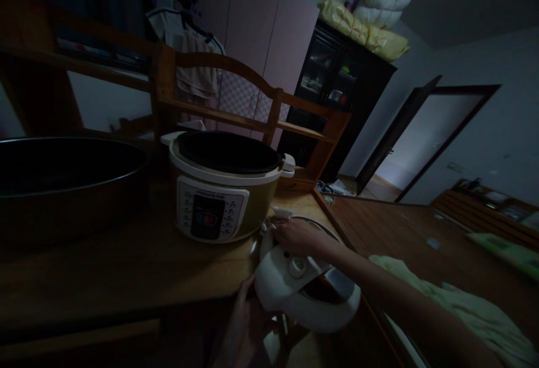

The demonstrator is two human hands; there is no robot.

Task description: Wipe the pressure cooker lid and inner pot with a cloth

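A white rice cooker lid [273, 278] with a round steam valve [297, 267] is tilted at the table's front edge. My left hand [248, 323] grips its lower left rim, the thumb along the edge. Bent over the lid's far edge, my right hand [295, 234] has its fingers pressed together. A small whitish piece shows at those fingertips; whether it is a cloth or part of the lid I cannot tell. Just left of the lid stands the green and white rice cooker [261, 199], uncovered, with a dark pot inside and a control panel [213, 214] in front.
A large dark round pan [76, 188] is at the left of the wooden table [126, 278]. A wooden shelf rail [227, 113] runs behind the cooker. To the right lies a wide brown wooden surface [387, 228] with pale green cloth [455, 300]. The room is dim.
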